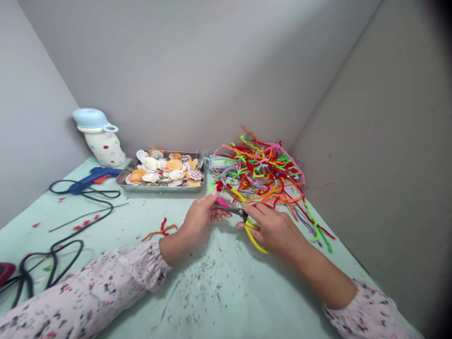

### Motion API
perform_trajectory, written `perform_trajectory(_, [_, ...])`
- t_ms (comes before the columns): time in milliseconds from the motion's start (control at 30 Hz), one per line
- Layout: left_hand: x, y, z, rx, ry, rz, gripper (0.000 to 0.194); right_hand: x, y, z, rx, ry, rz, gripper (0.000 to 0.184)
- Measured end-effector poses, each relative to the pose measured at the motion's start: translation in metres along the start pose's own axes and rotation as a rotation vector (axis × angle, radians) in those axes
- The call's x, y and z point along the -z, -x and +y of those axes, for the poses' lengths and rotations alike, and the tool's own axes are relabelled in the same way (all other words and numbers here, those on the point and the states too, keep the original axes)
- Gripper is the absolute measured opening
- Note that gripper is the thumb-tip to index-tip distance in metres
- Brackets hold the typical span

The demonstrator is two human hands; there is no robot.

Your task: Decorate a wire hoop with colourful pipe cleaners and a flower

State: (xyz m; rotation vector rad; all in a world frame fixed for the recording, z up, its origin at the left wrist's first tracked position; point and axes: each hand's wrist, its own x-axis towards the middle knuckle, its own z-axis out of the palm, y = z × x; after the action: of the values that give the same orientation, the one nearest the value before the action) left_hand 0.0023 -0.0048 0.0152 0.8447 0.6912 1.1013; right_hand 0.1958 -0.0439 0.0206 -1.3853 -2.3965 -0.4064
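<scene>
Scissors (243,213): were held just below frame centre, blades beside the pink strand (222,202).
Left hand (201,215): fingers pinched closed on the pink strand.
Right hand (277,228): fingers curled around the yellow handles (253,240).
Strand pile (254,165): sat on the tabletop (282,282), right of centre.

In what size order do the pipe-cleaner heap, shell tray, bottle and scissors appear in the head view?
From largest to smallest:
Pipe-cleaner heap
Shell tray
Bottle
Scissors, partly covered by the right hand

Scissor handles (254,241) partly behind right fingers (255,213)
</scene>
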Motion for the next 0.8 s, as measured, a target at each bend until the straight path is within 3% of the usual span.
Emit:
perform_trajectory(200, [0.001,-0.001,0.001,0.005,-0.002,-0.001,0.029,-0.005,0.001,0.003,-0.055,-0.162,-0.001,0.038])
perform_trajectory(367, [0.003,-0.003,0.000,-0.022,0.008,0.016,0.027,0.010,0.001,0.024,-0.232,-0.109,-0.035,0.041])
perform_trajectory(467, [0.003,-0.004,0.001,-0.040,-0.007,0.021,0.029,0.026,0.005,0.043,-0.334,-0.089,-0.217,0.043])
perform_trajectory(533, [0.004,-0.004,0.002,-0.059,-0.012,0.034,0.029,0.034,0.010,0.053,-0.368,-0.096,-0.411,0.041])
perform_trajectory(667, [0.005,-0.004,0.002,-0.107,-0.031,0.048,0.030,0.031,0.017,0.061,-0.404,-0.059,-0.739,0.042])
perform_trajectory(800, [0.005,-0.003,0.000,-0.134,-0.076,0.020,0.031,0.011,0.023,0.064,-0.383,-0.006,-0.746,0.043])
